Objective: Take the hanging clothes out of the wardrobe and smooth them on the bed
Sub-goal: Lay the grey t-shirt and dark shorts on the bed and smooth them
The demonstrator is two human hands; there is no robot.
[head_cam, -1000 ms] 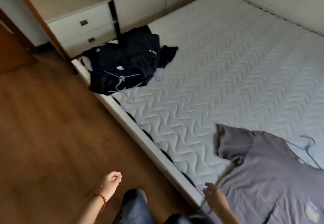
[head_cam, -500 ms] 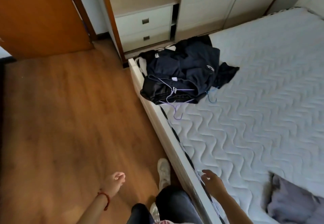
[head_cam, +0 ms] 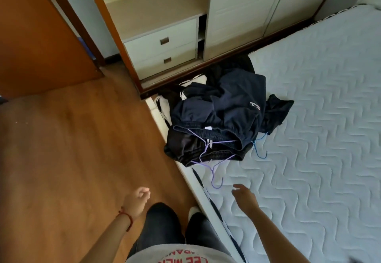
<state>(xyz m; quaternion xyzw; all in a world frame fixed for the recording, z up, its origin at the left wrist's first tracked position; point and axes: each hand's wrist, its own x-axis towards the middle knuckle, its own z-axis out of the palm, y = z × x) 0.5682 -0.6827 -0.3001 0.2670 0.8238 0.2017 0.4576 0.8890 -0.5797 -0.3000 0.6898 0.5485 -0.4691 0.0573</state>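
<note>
Risk: right hand, fingers apart and empty, snagging purple hanger at centre frame — dark clothes slide off bed; left hand loosely curled, empty.

The left hand hangs low at near left, fingers loosely curled and holding nothing, a red cord bracelet round its wrist. The right hand reaches forward, fingers relaxed and empty.

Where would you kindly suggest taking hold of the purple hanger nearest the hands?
Probably its hook, which juts clear of the dark clothes pile onto the bare mattress, pointing toward the open right hand; come from the near side.
</note>
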